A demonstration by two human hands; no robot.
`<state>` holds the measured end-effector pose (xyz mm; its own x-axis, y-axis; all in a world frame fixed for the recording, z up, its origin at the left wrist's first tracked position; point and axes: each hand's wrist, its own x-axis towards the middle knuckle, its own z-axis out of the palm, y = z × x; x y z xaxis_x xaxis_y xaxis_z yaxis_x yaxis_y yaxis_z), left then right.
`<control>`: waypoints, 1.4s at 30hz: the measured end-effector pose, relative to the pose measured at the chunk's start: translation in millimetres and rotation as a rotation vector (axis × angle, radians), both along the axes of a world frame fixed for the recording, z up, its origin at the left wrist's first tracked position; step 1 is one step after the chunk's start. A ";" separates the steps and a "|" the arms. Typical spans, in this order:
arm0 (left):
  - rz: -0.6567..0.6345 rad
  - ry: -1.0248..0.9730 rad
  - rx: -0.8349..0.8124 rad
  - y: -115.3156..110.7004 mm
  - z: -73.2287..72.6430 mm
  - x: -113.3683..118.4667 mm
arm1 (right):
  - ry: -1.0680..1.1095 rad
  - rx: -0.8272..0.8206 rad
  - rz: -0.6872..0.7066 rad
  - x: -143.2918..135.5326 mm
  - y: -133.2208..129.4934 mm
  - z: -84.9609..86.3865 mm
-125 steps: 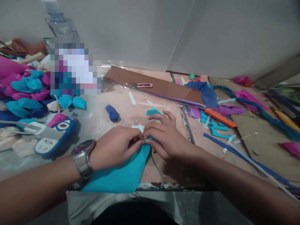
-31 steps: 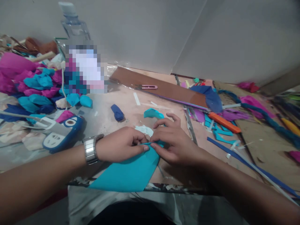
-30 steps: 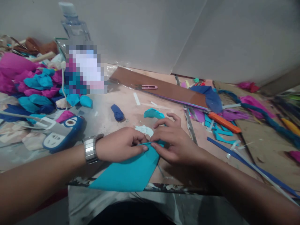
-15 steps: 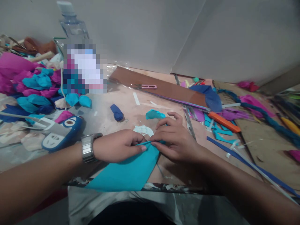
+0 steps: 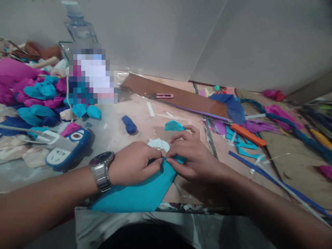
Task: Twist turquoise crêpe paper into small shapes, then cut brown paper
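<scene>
A teal sheet (image 5: 137, 197), paper or thin fabric, lies at the table's front edge with its upper edge raised. My left hand (image 5: 138, 162), with a metal watch (image 5: 102, 173) on the wrist, pinches that edge between thumb and forefinger. Close beside it, my right hand (image 5: 192, 155) pinches the same edge, its other fingers loosely curled. Just beyond the fingertips are a whitish round piece (image 5: 157, 142) and a small teal scrap (image 5: 173, 125). A dark blue rolled piece (image 5: 129, 124) rests farther left.
Pink thread snips (image 5: 163, 96) lie on a long brown sheet (image 5: 178, 95). An orange-handled cutter (image 5: 247, 134) is at right among scraps. At left are a blue-and-white device (image 5: 67, 148) with a cord, crumpled coloured pieces (image 5: 40, 88) and a clear bottle (image 5: 80, 27). A wall rises behind.
My left hand has rolled over, showing more of its back and the watch face. Its thumb has drawn in toward the forefinger. The right hand has barely shifted.
</scene>
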<state>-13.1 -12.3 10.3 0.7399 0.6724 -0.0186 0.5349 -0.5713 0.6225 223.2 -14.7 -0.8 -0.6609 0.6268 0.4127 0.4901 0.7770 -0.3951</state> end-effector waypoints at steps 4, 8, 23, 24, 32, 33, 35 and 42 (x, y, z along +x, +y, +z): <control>0.063 0.023 -0.033 0.9 3.6 0.4 | 0.010 0.003 -0.029 -0.4 0.5 1.8; 0.094 0.032 -0.042 4.0 7.9 -0.4 | 0.029 0.030 -0.060 1.5 1.8 4.1; 0.067 -0.010 -0.370 9.2 3.2 -4.9 | 0.032 0.038 -0.098 5.1 3.2 2.3; 0.059 -0.022 -0.381 8.9 1.3 -4.8 | 0.033 0.033 -0.085 4.0 2.5 1.9; -0.039 -0.147 -0.496 12.7 0.3 -4.6 | 0.029 0.044 -0.040 3.1 2.0 1.5; -0.051 -0.154 -0.514 13.2 1.6 -5.1 | 0.029 0.042 -0.034 3.5 2.1 1.3; -0.070 -0.161 -0.536 13.9 3.5 -6.1 | 0.028 0.039 -0.021 4.1 2.3 0.8; -0.091 -0.164 -0.614 14.1 3.2 -7.4 | 0.023 0.083 0.010 4.1 2.5 -0.9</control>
